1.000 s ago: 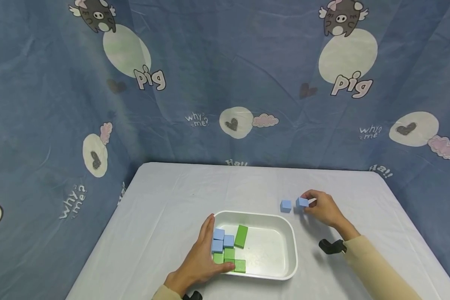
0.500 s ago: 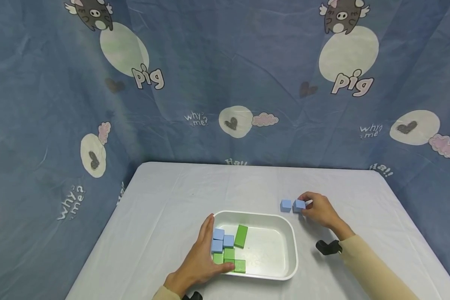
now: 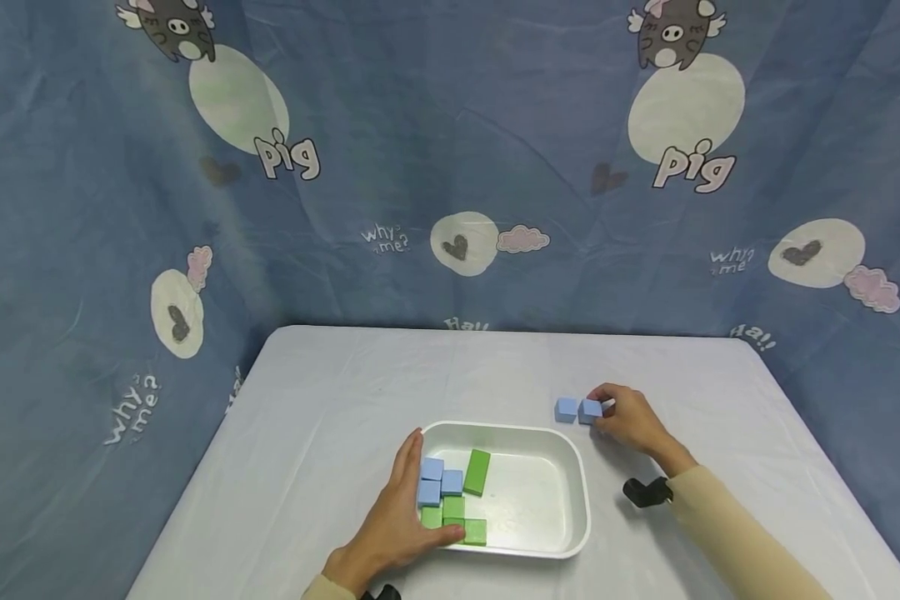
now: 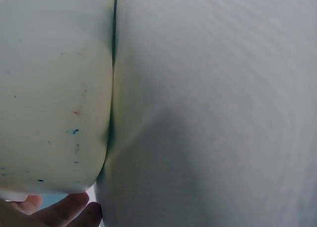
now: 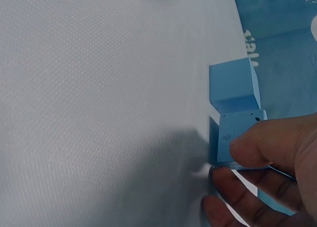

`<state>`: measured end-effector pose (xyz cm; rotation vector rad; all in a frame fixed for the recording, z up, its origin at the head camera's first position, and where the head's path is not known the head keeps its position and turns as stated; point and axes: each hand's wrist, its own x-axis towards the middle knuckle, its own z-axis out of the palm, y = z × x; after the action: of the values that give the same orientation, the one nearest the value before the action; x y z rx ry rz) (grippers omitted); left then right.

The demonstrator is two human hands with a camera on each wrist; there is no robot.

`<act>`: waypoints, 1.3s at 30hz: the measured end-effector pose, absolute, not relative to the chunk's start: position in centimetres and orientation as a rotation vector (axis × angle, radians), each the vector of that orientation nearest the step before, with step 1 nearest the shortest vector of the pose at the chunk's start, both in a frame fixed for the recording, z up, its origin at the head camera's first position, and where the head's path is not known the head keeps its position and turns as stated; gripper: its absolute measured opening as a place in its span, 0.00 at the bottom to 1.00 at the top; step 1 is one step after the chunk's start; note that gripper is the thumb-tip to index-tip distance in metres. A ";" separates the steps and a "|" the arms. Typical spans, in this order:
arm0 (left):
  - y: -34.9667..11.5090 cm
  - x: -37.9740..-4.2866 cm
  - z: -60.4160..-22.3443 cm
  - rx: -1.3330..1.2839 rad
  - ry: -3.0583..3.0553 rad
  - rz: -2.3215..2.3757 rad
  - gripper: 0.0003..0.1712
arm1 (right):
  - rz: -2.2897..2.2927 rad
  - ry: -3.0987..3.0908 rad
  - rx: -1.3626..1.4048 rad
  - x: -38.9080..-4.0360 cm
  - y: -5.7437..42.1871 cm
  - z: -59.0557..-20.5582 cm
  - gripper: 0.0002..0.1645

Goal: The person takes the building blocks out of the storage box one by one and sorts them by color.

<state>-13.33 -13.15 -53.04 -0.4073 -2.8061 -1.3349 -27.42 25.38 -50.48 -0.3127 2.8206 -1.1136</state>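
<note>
My right hand [image 3: 632,418] pinches a blue cube [image 3: 589,411] between thumb and fingers on the white table. Beside it on the left stands another blue cube [image 3: 566,410]; in the right wrist view the held cube [image 5: 239,130] appears against that second cube [image 5: 233,83]. My left hand [image 3: 399,517] lies spread at the near left corner of a white tray [image 3: 536,552], fingers straight along its left side and thumb across the near rim, by the green blocks. In the left wrist view, fingertips [image 4: 74,202] show past the tray's wall [image 4: 54,98].
Inside the tray, blue cubes [image 3: 452,482] and small green blocks [image 3: 476,532] crowd the left end, partly hidden by my left hand. A longer green block [image 3: 477,472] lies nearby at a slant. A blue printed cloth [image 3: 450,167] hangs behind the table [image 3: 360,375].
My right hand has carried its blue cube left and down to the table, closing the gap to the other cube. The left hand and tray stay as they were.
</note>
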 end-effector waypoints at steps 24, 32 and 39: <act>-13.2 -13.1 -53.4 -0.373 -2.798 -1.357 0.83 | -1.082 2.881 -0.332 -27.0 24.7 -49.9 0.31; -13.1 -13.0 -53.4 -0.352 -2.795 -1.389 0.83 | -1.047 3.075 -0.400 -26.7 23.7 -48.6 0.32; -13.2 -13.1 -53.2 -0.359 -2.794 -1.398 0.83 | -1.119 3.085 -0.467 -26.0 21.8 -46.7 0.30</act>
<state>-13.09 -13.21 -53.21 -0.3587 -2.7942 -1.3980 -25.96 21.83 -46.74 -0.4670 3.0850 -1.1186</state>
